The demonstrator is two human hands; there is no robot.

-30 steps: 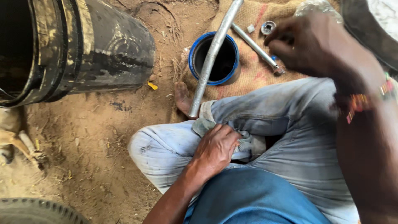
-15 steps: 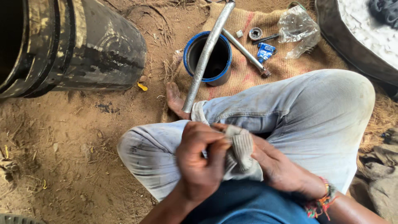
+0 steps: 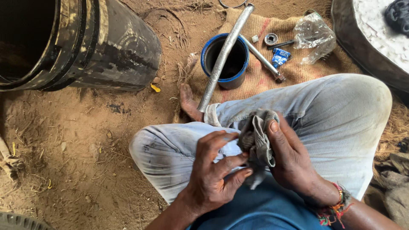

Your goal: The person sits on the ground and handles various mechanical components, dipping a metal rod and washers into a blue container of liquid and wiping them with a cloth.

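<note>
I sit cross-legged on dirt in pale jeans. My right hand [image 3: 289,157] grips a bunched grey rag [image 3: 257,138] over my lap, thumb pressed on its top. My left hand [image 3: 213,172] touches the rag's lower left side with spread fingers. A long metal pipe [image 3: 223,53] leans from my bare foot [image 3: 189,104] up across a blue-rimmed round tin [image 3: 226,59].
A large black drum [image 3: 89,47] lies on its side at upper left. On the burlap mat [image 3: 260,76] lie a thin metal rod [image 3: 264,59], a bearing [image 3: 271,39], a blue packet [image 3: 280,56] and a clear plastic bag [image 3: 313,36]. A big pan [image 3: 362,47] sits at upper right.
My right hand came back from the tools on the mat to my lap and took the rag. My left hand shifted from gripping the cloth to touching it with spread fingers.
</note>
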